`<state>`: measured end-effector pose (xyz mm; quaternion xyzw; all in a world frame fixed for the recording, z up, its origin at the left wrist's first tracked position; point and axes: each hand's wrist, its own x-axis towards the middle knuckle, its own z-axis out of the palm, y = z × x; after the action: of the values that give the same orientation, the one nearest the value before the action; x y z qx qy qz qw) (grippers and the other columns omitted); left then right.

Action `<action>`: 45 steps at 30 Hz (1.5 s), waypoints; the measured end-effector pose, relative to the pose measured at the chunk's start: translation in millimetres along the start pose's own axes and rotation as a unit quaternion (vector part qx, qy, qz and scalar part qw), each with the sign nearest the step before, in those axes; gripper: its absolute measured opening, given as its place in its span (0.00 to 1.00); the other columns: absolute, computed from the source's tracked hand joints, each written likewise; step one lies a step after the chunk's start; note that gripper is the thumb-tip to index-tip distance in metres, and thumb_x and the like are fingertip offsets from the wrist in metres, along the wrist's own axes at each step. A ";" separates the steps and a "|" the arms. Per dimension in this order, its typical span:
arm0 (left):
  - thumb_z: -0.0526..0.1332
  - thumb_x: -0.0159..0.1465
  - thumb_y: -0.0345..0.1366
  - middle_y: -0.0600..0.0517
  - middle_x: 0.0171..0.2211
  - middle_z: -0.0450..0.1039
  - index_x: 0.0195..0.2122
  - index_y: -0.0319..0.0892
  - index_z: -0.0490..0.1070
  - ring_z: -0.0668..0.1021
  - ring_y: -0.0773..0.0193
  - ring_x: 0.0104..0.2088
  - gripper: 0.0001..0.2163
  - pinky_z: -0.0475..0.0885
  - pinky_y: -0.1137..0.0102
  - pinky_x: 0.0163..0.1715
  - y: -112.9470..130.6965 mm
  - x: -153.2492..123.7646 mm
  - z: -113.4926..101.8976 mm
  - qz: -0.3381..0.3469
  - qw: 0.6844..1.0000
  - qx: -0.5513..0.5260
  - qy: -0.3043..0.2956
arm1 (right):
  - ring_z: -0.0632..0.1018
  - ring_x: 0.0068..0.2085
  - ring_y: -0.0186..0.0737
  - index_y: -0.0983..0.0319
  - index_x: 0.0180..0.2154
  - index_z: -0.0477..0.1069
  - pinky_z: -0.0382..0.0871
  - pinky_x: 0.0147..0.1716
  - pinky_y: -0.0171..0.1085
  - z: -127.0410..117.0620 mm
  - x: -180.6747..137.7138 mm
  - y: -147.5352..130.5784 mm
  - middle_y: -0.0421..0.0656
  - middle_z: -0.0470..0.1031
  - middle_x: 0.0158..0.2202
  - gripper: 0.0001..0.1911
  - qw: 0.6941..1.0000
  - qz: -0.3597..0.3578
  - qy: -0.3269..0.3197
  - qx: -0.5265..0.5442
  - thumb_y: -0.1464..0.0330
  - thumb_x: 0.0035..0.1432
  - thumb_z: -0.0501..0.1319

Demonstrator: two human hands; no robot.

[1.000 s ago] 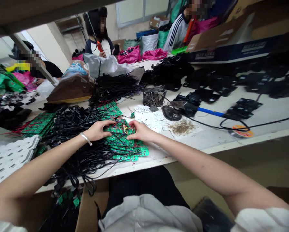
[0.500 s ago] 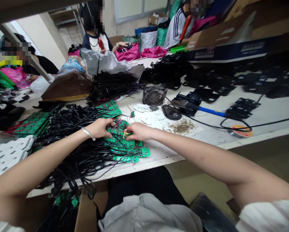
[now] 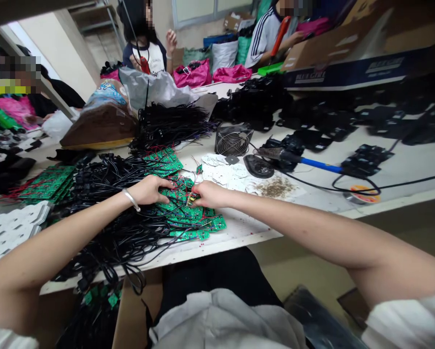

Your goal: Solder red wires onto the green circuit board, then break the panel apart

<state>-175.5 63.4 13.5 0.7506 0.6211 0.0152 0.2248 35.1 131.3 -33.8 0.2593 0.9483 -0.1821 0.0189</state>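
Note:
Green circuit boards point(image 3: 183, 213) with red wires lie overlapping near the table's front edge. My left hand point(image 3: 150, 190), a silver bangle at its wrist, rests at their left side, thumb and forefinger apart; its other fingers are mostly hidden. At the right side, my right hand point(image 3: 210, 194) is closed, pinching a small pale board with a yellow part point(image 3: 191, 198) just over the green boards. Black cables point(image 3: 123, 228) lie under and around my left wrist, some running onto the boards.
A soldering iron with a blue handle point(image 3: 321, 165) lies right of a small fan point(image 3: 233, 140). Solder wire point(image 3: 363, 194) sits near the front edge. White discs point(image 3: 225, 172) lie behind my right hand. A white tray point(image 3: 14, 230) is at left. Several people work across the table.
My hands stay almost in place, with the small pale board turned slightly in my right fingers. Across the table, a co-worker has raised a hand from a pink bag.

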 end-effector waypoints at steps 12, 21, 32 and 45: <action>0.65 0.51 0.42 0.51 0.47 0.76 0.48 0.43 0.73 0.76 0.59 0.46 0.22 0.67 0.70 0.49 -5.9 0.6 1.2 0.040 0.999 -0.009 0.015 | 0.73 0.31 0.38 0.63 0.35 0.75 0.60 0.29 0.33 -8.9 -4.1 -2.2 0.43 0.76 0.30 0.09 0.999 -0.014 -0.008 0.033 0.65 0.52 0.64; 0.59 0.54 0.35 0.53 0.39 0.78 0.48 0.41 0.74 0.76 0.63 0.35 0.19 0.68 0.73 0.38 -3.7 3.5 -12.6 -0.005 1.000 -0.011 -0.023 | 0.73 0.31 0.37 0.64 0.40 0.75 0.59 0.31 0.33 -1.9 -7.6 0.5 0.44 0.77 0.31 0.11 0.994 0.056 0.053 0.078 0.70 0.59 0.56; 0.60 0.54 0.37 0.52 0.34 0.75 0.48 0.37 0.72 0.74 0.65 0.32 0.20 0.68 0.73 0.34 -9.4 -7.9 -4.1 0.022 0.991 -0.134 0.013 | 0.75 0.34 0.35 0.63 0.44 0.74 0.61 0.32 0.30 -2.0 2.3 -2.1 0.43 0.79 0.37 0.13 0.994 0.033 0.049 0.090 0.67 0.57 0.60; 0.64 0.50 0.35 0.56 0.23 0.71 0.44 0.42 0.76 0.71 0.68 0.25 0.18 0.65 0.75 0.27 -8.5 -7.7 7.6 -0.043 0.989 -0.046 0.133 | 0.78 0.39 0.44 0.61 0.38 0.74 0.63 0.32 0.34 5.0 8.8 -24.9 0.48 0.79 0.38 0.14 0.988 0.133 0.077 0.019 0.59 0.59 0.57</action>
<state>-182.9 54.8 5.6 0.7030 0.6761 0.1342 0.1751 14.8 113.9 -31.3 0.3970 0.9002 -0.1755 -0.0348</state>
